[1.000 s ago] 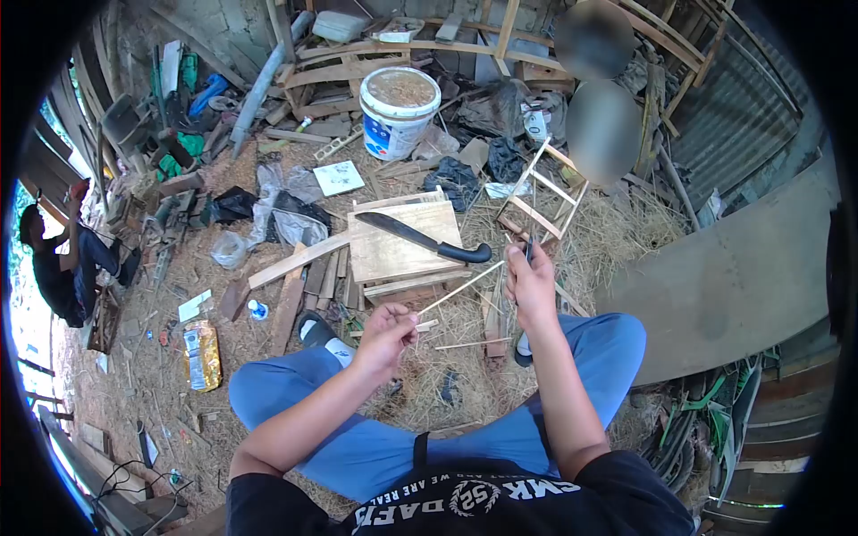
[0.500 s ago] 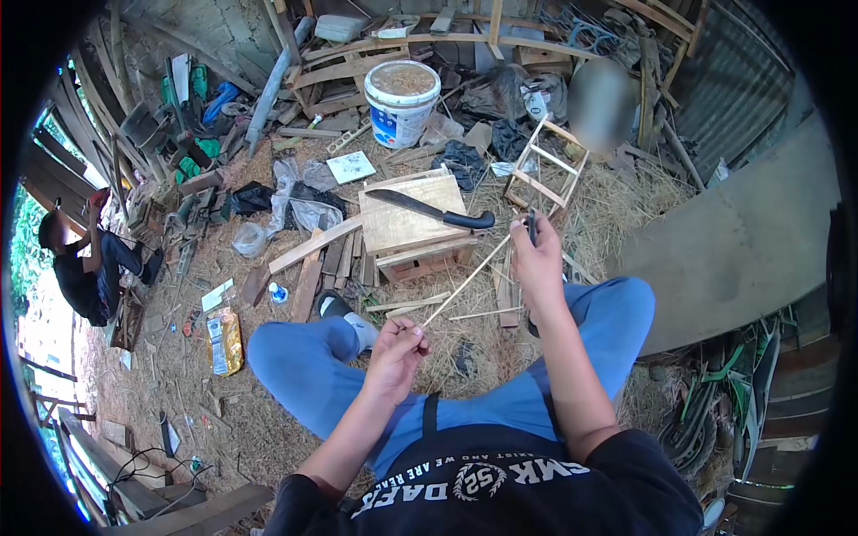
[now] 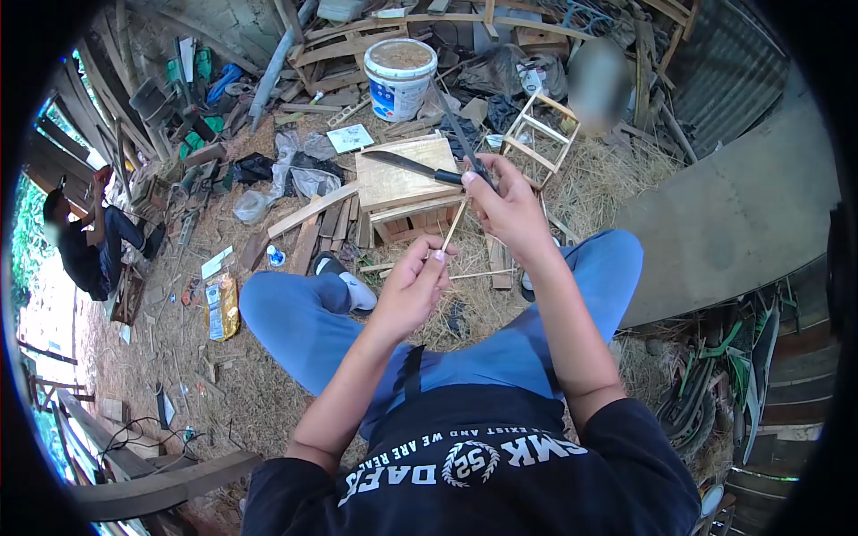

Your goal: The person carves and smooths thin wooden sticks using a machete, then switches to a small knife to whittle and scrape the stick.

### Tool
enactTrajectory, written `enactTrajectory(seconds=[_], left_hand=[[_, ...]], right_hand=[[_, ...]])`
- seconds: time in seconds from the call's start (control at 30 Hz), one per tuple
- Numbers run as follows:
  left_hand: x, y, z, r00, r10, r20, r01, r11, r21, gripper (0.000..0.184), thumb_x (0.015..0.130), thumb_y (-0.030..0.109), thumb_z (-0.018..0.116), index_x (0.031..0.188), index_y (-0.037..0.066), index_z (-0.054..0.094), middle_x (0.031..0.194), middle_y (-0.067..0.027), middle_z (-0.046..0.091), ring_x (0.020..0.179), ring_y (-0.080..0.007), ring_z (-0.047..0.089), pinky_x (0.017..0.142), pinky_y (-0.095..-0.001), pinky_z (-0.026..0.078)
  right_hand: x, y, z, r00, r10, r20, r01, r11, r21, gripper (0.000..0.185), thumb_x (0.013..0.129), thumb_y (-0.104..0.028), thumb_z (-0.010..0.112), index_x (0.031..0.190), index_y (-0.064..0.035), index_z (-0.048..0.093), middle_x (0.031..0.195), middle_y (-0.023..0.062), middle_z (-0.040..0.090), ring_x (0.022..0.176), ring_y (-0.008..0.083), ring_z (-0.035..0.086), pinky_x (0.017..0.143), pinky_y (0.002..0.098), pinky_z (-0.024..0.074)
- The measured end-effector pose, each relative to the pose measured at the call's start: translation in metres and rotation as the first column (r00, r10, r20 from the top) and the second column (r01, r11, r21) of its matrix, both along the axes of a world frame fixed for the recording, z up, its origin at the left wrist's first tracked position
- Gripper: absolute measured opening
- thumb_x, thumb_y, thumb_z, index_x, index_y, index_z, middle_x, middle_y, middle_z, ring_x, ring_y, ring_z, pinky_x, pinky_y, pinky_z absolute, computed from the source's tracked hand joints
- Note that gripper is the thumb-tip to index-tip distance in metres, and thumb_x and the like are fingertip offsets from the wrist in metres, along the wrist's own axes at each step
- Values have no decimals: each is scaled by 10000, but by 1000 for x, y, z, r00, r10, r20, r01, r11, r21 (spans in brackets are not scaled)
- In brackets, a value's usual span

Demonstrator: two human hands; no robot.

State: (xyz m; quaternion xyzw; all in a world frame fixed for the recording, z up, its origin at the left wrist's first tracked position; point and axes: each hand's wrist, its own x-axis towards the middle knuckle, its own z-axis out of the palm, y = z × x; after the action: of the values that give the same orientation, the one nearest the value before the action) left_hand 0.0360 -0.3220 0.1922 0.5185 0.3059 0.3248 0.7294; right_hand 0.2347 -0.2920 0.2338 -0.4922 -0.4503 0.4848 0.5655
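Observation:
Between my hands a thin wooden stick (image 3: pixel 455 225) slants upward. My left hand (image 3: pixel 415 288) is closed on its lower end. My right hand (image 3: pixel 508 207) is closed around the dark handle of a knife (image 3: pixel 458 129), whose narrow blade points up and away; the stick's upper end is near these fingers. Just beyond, a large black-handled knife (image 3: pixel 407 164) lies across a low wooden block table (image 3: pixel 393 192). A small wooden frame (image 3: pixel 542 138) with crossbars stands to the right of it.
A white bucket (image 3: pixel 399 85) stands behind the low table. Planks (image 3: pixel 308 214) and plastic bags (image 3: pixel 308 170) lie to its left. A large flat board (image 3: pixel 715 223) is at the right. Another person (image 3: pixel 85 241) sits at the far left.
My hands have come closer together and the stick is now steeper. The knife in my right hand now shows its blade pointing away. The view has shifted slightly.

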Motion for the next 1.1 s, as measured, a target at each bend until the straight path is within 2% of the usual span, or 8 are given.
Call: enactTrajectory(seconds=[0.17, 0.23, 0.3, 0.37, 0.4, 0.73, 0.8, 1.1], left_hand=[[-7, -20, 4, 997, 39, 70, -38, 999, -20, 202, 1156, 249, 440, 1192, 89, 559, 735, 59, 437, 553, -24, 329, 473, -203, 261], [-13, -22, 7, 992, 66, 106, -57, 995, -85, 203, 1156, 250, 437, 1164, 86, 557, 727, 61, 432, 539, -26, 324, 464, -205, 253], [-15, -24, 16, 990, 93, 105, -87, 994, -62, 204, 1157, 256, 433, 1146, 88, 549, 718, 62, 408, 534, -26, 308, 459, -210, 242], [-15, -29, 23, 988, 117, 98, -112, 992, -55, 208, 1157, 263, 430, 1127, 90, 540, 709, 63, 385, 529, -26, 292, 454, -214, 231], [-12, -31, 26, 987, 133, 89, -131, 991, -21, 209, 1157, 267, 430, 1126, 91, 540, 710, 62, 387, 529, -27, 296, 453, -216, 230], [7, -13, 16, 981, 153, 118, -148, 988, -44, 200, 1138, 251, 455, 1112, 74, 544, 662, 66, 387, 482, -28, 287, 431, -230, 219], [7, -2, 14, 984, 156, 92, -156, 988, -4, 199, 1136, 245, 457, 1107, 68, 546, 657, 68, 386, 477, -27, 285, 427, -231, 213], [11, 31, 20, 968, 250, -12, -241, 946, 219, 212, 1130, 225, 472, 1021, 69, 566, 642, 82, 412, 492, -11, 306, 448, -226, 224]], right_hand=[[2, -18, -14, 991, -75, 112, 56, 985, 163, 221, 1068, -228, 622, 1167, -31, 609, 691, -7, 572, 589, 70, 485, 535, 283, 376], [3, -30, -16, 920, -191, 342, 65, 936, 345, 215, 1076, -214, 594, 1159, -18, 618, 713, 27, 582, 629, 88, 511, 569, 309, 413], [6, -40, -10, 866, -171, 470, 21, 952, 307, 220, 1062, -227, 628, 1134, -20, 644, 794, 86, 634, 686, 179, 611, 630, 354, 481], [6, -48, -6, 710, -316, 630, -144, 810, 569, 234, 1035, -252, 668, 1080, -23, 667, 904, 143, 674, 802, 312, 690, 705, 407, 529], [7, -53, -5, 683, -279, 675, -188, 826, 531, 261, 1022, -270, 674, 1131, -34, 651, 1015, 165, 689, 925, 389, 695, 770, 436, 549], [27, -47, -11, 506, -199, 839, -378, 823, 424, 213, 1043, -233, 623, 1143, -48, 593, 953, 181, 637, 855, 412, 643, 711, 475, 503], [32, -40, -4, 425, 11, 905, -391, 904, 173, 229, 1049, -273, 603, 1118, -55, 587, 911, 190, 631, 862, 417, 646, 724, 491, 503], [32, 7, 3, 323, -169, 931, -475, 822, 314, 333, 1034, -380, 588, 993, -49, 582, 856, 177, 625, 853, 412, 648, 712, 509, 500]])
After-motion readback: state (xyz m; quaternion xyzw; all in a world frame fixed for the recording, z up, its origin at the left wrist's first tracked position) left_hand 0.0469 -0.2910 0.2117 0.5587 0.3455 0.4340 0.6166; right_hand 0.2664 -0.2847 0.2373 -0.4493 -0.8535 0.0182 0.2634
